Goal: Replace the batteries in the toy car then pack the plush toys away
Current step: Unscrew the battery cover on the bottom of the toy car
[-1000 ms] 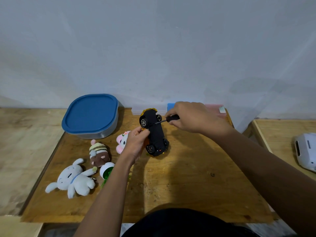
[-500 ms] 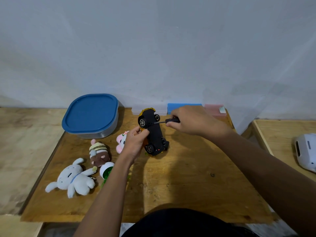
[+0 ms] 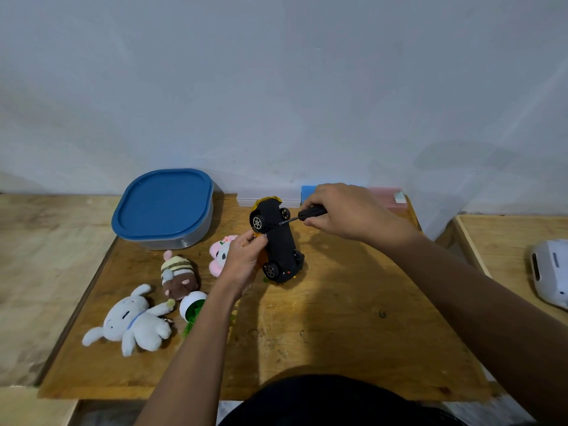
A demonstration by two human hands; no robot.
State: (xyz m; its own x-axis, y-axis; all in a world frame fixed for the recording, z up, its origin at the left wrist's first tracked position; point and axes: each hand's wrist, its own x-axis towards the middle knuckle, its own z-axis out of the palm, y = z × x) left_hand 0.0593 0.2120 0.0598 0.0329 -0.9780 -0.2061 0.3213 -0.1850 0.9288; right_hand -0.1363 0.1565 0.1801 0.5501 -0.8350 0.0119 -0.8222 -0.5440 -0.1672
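Note:
The toy car point(image 3: 278, 241) stands on its side at the back middle of the wooden table point(image 3: 338, 318), black underside facing me, yellow body behind. My left hand point(image 3: 244, 256) grips its left side. My right hand point(image 3: 347, 212) holds a black-handled screwdriver point(image 3: 307, 215) with the tip against the underside near the upper wheels. To the left lie plush toys: a pink and white one point(image 3: 219, 255) partly behind my left hand, a brown one with a striped cap point(image 3: 178, 276), and a white bunny point(image 3: 135, 322).
A grey container with a blue lid point(image 3: 164, 207) sits at the back left. Clear, blue and pink flat boxes point(image 3: 270, 198) line the wall. A small white cup with green filling point(image 3: 192, 305) lies by my left forearm. A white device point(image 3: 550, 272) rests on the side table at right.
The car has been held in much the same place on its side. My right hand has shifted slightly with the screwdriver at the underside. The plush toys have not moved.

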